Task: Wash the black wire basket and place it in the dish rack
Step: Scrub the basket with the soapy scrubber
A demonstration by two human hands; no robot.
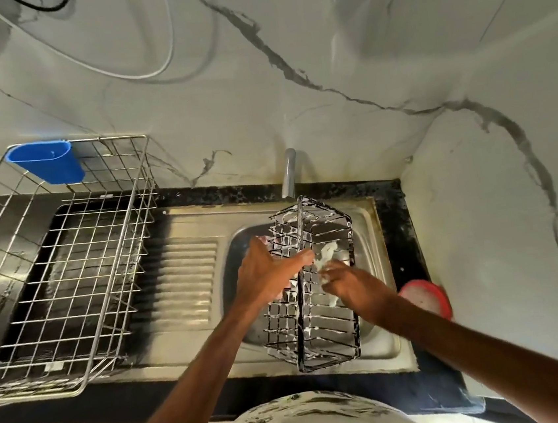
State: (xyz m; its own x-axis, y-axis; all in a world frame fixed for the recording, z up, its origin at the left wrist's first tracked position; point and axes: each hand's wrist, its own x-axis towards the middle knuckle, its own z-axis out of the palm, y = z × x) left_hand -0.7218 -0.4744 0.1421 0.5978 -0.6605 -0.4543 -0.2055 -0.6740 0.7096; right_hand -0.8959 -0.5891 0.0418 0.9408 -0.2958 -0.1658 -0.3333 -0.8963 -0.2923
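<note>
The black wire basket point(316, 314) stands tilted on its side over the sink basin point(385, 338), streaked with white soap foam. My left hand point(266, 271) grips its upper middle wire from the left, thumb and fingers wrapped around the rim. My right hand point(347, 281) is inside the basket's open side, fingers curled around a foamy white scrubber point(327, 254) pressed against the wires. The steel dish rack point(60, 268) sits to the left on the drainboard.
A steel tap point(289, 172) rises just behind the basket. A blue plastic cutlery holder point(47, 161) hangs on the rack's back rim. A red-rimmed round container point(426, 297) sits on the black counter at right. The ribbed drainboard point(188, 279) lies between rack and basin.
</note>
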